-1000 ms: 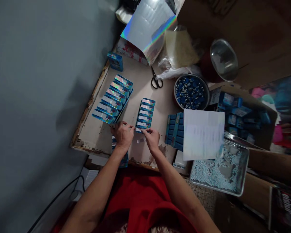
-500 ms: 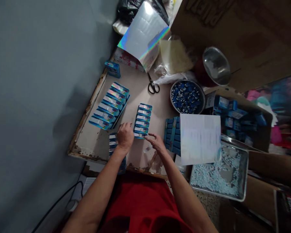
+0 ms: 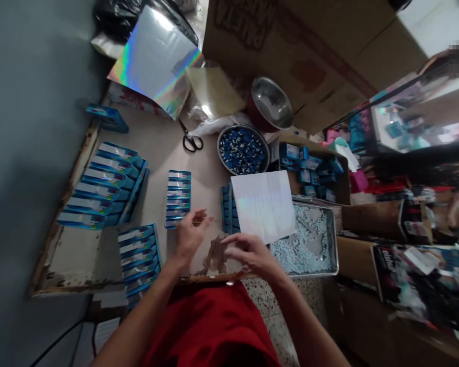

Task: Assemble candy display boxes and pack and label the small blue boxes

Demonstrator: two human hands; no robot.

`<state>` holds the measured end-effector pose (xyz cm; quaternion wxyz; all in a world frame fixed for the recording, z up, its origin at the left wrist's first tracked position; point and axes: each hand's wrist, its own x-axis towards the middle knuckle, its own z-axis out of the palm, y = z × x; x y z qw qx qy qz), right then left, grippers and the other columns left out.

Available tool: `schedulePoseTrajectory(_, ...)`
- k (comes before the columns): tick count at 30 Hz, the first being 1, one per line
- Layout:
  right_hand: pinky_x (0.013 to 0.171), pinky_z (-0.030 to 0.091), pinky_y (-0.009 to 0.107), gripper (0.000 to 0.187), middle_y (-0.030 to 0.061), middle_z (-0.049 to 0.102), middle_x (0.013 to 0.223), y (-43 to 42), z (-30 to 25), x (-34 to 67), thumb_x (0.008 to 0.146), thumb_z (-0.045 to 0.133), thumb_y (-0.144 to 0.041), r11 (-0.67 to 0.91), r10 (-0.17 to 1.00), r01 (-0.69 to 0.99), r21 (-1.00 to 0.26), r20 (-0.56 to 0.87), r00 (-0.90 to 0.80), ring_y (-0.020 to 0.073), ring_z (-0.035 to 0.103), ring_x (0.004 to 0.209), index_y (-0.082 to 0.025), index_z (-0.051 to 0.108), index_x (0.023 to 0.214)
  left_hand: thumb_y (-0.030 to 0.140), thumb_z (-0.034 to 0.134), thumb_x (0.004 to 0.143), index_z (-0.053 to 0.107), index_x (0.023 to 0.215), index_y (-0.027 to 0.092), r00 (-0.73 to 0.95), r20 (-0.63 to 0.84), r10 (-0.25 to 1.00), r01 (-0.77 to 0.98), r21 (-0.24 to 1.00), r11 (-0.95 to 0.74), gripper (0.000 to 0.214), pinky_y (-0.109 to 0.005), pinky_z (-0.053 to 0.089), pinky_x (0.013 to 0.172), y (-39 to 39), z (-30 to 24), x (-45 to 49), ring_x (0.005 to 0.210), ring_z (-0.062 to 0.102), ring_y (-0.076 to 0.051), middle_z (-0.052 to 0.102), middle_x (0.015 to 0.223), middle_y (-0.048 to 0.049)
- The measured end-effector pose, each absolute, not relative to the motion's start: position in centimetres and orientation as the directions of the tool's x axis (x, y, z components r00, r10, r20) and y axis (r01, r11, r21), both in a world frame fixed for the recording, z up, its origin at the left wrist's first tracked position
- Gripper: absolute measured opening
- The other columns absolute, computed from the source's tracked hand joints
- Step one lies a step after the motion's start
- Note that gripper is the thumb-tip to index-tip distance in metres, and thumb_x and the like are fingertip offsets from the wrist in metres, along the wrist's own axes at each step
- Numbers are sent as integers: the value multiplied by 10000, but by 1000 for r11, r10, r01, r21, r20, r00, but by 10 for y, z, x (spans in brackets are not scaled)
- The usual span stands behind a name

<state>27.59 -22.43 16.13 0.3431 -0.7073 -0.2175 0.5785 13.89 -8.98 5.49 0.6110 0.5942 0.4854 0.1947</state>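
Observation:
My left hand (image 3: pixel 190 235) hovers over the worn board (image 3: pixel 76 255), fingers spread and empty, just below a short row of blue packets (image 3: pixel 178 198). My right hand (image 3: pixel 248 253) is near the board's front edge, fingers loosely curled and blurred by motion; nothing shows in it. A holographic sheet (image 3: pixel 264 205) lies just beyond my right hand, over a stack of blue packets (image 3: pixel 225 209). More blue packets lie in a long row (image 3: pixel 101 184) at the left and in another row (image 3: pixel 139 257) beside my left wrist.
Scissors (image 3: pixel 191 140), a bowl of blue caps (image 3: pixel 243 150), a metal bowl (image 3: pixel 271 104) and a large holographic sheet (image 3: pixel 153 58) sit at the back. A metal tray of pale pellets (image 3: pixel 309 242) and a carton of blue boxes (image 3: pixel 309 165) stand at the right. Cardboard boxes surround.
Both hands have left the short row of packets and drawn back toward me. The view has swung right, showing more of the clutter at the right.

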Motion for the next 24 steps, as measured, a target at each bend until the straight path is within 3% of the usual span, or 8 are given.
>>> schedulePoseTrajectory(3, 386, 272, 188, 473, -78, 481, 522, -254, 179, 350, 801, 734, -562, -620, 592, -138, -772, -576, 564, 67, 348, 423, -189, 731, 1091, 575, 820, 690, 647, 1223, 204, 509, -461, 727, 274, 887, 371, 672, -309, 512, 724, -96, 61, 204, 823, 683, -218, 733, 992, -87)
schedulePoseTrajectory(7, 363, 178, 197, 656, -131, 350, 437, -282, 155, 445, 707, 777, -610, -574, 390, -230, -786, -510, 767, 61, 240, 370, -157, 676, 1170, 580, 839, 645, 614, 1228, 165, 398, -458, 795, 200, 889, 412, 750, -296, 497, 757, -68, 59, 268, 897, 654, -211, 703, 1039, -109)
schedulePoseTrajectory(10, 403, 239, 215, 617, -74, 473, 469, -288, 129, 488, 639, 800, -611, -634, 319, -206, -746, -495, 808, 77, 355, 409, -133, 737, 1024, 519, 839, 615, 674, 986, 152, 484, -417, 769, 88, 898, 431, 547, -279, 484, 717, -45, 60, 289, 788, 617, -171, 695, 903, -64)
schedulePoseTrajectory(13, 455, 301, 233, 530, -1, 598, 533, -287, 116, 513, 574, 822, -608, -692, 364, -169, -702, -542, 758, 119, 490, 493, -130, 744, 790, 455, 845, 574, 670, 823, 154, 549, -398, 735, 94, 903, 419, 427, -264, 463, 679, -37, 68, 305, 702, 576, -143, 664, 763, -16)
schedulePoseTrajectory(16, 458, 292, 233, 514, 28, 633, 568, -295, 119, 542, 557, 835, -612, -679, 401, -168, -715, -552, 731, 126, 513, 514, -131, 709, 688, 427, 832, 615, 691, 863, 158, 583, -337, 740, 121, 936, 330, 393, -253, 459, 665, -36, 84, 331, 703, 582, -142, 668, 767, -10)
schedulePoseTrajectory(19, 445, 292, 230, 492, 46, 659, 628, -317, 129, 594, 567, 857, -573, -656, 313, -191, -730, -494, 811, 118, 520, 514, -132, 727, 741, 419, 809, 689, 707, 990, 155, 598, -205, 775, 71, 976, 203, 413, -258, 480, 695, -25, 102, 364, 749, 610, -151, 687, 819, -28)
schedulePoseTrajectory(22, 442, 327, 255, 423, 73, 668, 657, -343, 132, 661, 551, 892, -479, -649, 192, -240, -722, -461, 866, 139, 540, 500, -137, 710, 722, 388, 780, 738, 700, 1027, 146, 476, -84, 875, 55, 996, 65, 385, -259, 488, 745, -6, 108, 377, 774, 617, -143, 689, 845, -30)
schedulePoseTrajectory(24, 482, 385, 309, 373, 119, 675, 678, -356, 133, 698, 558, 902, -424, -662, 205, -164, -732, -387, 899, 192, 588, 544, -140, 687, 667, 367, 774, 739, 704, 994, 139, 414, -80, 907, 114, 993, 36, 349, -261, 489, 777, -1, 104, 366, 790, 626, -143, 696, 861, -35)
